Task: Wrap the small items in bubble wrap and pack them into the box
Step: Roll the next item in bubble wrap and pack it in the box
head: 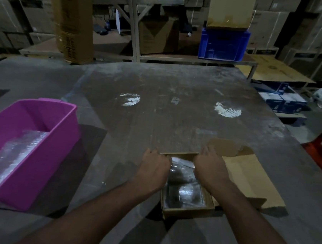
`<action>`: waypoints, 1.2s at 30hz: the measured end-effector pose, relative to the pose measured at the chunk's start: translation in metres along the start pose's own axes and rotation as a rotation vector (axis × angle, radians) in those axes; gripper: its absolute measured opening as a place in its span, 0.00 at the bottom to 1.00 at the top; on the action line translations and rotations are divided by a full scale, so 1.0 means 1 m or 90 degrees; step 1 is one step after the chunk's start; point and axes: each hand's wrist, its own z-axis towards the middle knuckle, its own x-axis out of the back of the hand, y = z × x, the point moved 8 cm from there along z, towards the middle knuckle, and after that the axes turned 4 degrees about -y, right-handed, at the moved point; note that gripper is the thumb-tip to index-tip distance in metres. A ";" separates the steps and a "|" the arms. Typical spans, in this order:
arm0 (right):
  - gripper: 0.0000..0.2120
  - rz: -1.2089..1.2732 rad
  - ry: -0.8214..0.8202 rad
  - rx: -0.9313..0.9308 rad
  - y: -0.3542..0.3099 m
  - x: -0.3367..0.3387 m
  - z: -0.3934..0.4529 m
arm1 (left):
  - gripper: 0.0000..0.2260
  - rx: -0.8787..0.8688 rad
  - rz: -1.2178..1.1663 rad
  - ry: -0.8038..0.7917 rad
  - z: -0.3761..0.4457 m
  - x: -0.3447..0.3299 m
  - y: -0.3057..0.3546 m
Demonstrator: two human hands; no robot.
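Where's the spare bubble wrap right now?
In the head view, the bubble wrap lies inside the pink tub at the table's left edge, left of the left hand and cardboard box.

Low in the middle of the frame, a small cardboard box [186, 207] sits open on the grey counter [177, 107], its flaps spread to the right. Bubble-wrapped items [184, 186] lie inside it. The left hand [155, 168] and the right hand [210, 168] both reach into the far end of the box, fingers curled down on the wrap; whether they grip it cannot be told. At the left of the frame stands a purple tub [62, 130] with bubble wrap [11, 157] in its bottom. A blue crate [224, 43] sits on a shelf at the upper middle, among stacked cartons.
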 end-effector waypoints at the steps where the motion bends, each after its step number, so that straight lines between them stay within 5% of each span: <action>1: 0.09 -0.011 -0.017 0.005 -0.002 -0.001 -0.002 | 0.09 0.001 -0.003 -0.003 0.001 0.000 0.000; 10: 0.10 -0.060 -0.053 0.010 -0.010 0.004 -0.012 | 0.11 0.013 -0.012 -0.021 0.005 -0.001 -0.001; 13: 0.06 0.000 0.036 -0.029 -0.014 0.012 -0.017 | 0.11 0.013 -0.012 -0.032 0.004 -0.002 -0.001; 19: 0.16 0.031 0.105 -0.062 -0.006 0.017 -0.024 | 0.10 0.006 0.008 -0.036 0.001 0.005 0.001; 23: 0.05 -0.004 0.025 -0.061 -0.013 0.015 -0.027 | 0.09 0.009 0.020 -0.042 0.001 0.007 0.002; 36: 0.09 0.145 -0.203 -0.047 0.006 -0.010 0.000 | 0.11 0.027 0.000 -0.071 0.000 0.007 0.001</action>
